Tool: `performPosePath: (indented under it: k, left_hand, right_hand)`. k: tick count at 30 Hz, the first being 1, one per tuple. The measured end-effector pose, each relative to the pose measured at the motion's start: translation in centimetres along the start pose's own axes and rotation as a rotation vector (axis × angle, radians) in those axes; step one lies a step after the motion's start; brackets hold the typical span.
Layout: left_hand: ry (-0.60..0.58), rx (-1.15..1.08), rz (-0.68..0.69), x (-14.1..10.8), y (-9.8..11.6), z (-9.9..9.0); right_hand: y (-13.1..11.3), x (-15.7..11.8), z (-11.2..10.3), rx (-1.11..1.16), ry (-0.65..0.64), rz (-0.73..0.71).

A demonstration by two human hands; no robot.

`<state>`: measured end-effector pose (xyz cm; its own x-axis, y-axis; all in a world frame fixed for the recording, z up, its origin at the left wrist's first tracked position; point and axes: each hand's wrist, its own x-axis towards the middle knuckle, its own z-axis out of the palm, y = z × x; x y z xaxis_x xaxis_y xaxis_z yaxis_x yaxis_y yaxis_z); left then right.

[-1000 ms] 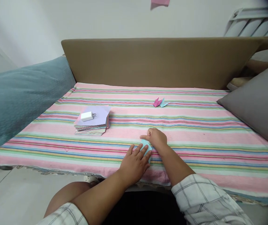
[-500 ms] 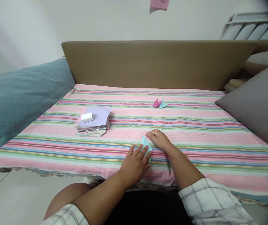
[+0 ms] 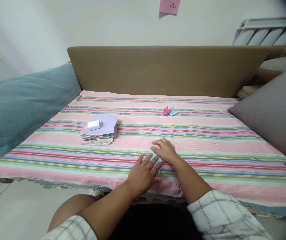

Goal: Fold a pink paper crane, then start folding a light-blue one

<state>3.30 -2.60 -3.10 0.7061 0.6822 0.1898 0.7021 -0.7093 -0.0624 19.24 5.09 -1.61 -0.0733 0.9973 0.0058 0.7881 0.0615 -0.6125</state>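
A light blue piece of folded paper (image 3: pixel 156 159) lies on the striped cloth (image 3: pixel 208 136) near the front edge, partly covered by both hands. My left hand (image 3: pixel 144 171) rests on it with the fingers spread flat. At its upper end, my right hand (image 3: pixel 165 150) touches the paper with bent fingers; whether the fingertips pinch the tip is hidden. Farther back, a magenta folded paper piece (image 3: pixel 166 111) and a light blue folded paper piece (image 3: pixel 173 112) lie side by side, touching.
To the left is a stack of colored paper (image 3: pixel 108 128) with a white plug charger (image 3: pixel 94 125) on top. A brown backrest (image 3: pixel 168 70) runs along the back. A grey cushion (image 3: pixel 278 110) stands at the right, a blue-green cushion (image 3: pixel 30 103) at the left.
My right hand has moved left and onto the paper's upper tip, covering it. The left hand stays spread on the paper. The camera view has shifted slightly.
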Motion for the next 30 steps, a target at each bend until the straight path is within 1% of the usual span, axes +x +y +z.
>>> performPosePath:
  k: [4, 7, 9, 11, 13, 15, 18, 22, 26, 28, 30]
  left_hand:
    - [-0.014, -0.076, -0.006, 0.0, 0.0, -0.4]
    - [0.003, -0.128, -0.015, 0.2, 0.2, -0.7]
    - [0.018, -0.152, -0.002, 0.2, 0.3, -0.8]
    - [0.039, -0.158, 0.018, 0.2, 0.2, -0.7]
    - [0.068, -0.143, 0.031, 0.2, -0.1, -0.6]
    - [0.092, -0.117, 0.036, 0.2, -0.8, -0.4]
    - [0.134, -0.057, 0.008, 0.5, -2.3, -0.1]
    - [0.193, -0.022, 0.012, 1.3, -3.6, 0.2]
    - [0.205, -0.036, -0.008, 1.9, -3.6, 0.5]
    - [0.2, -0.04, -0.022, 2.0, -3.3, 0.6]
    - [0.202, -0.038, -0.039, 1.9, -2.9, 0.6]
  right_hand:
    - [0.0, 0.0, -0.1, 0.048, 0.012, -0.029]
    - [-0.2, 0.0, -0.3, 0.079, 0.029, -0.069]
    - [-0.2, 0.0, -0.6, 0.105, 0.011, -0.083]
    - [0.2, 0.0, -1.0, 0.144, -0.005, -0.067]
    - [0.8, -0.1, -1.3, 0.183, 0.007, -0.026]
    - [1.6, -0.2, -1.6, 0.197, 0.037, 0.016]
    - [2.3, -0.6, -2.0, 0.176, 0.079, 0.094]
    - [2.4, -1.3, -2.2, 0.138, 0.107, 0.119]
    - [2.6, -2.0, -2.3, 0.122, 0.054, 0.166]
    - [2.8, -2.2, -2.2, 0.119, 0.043, 0.152]
    - [3.0, -2.4, -2.0, 0.104, 0.062, 0.129]
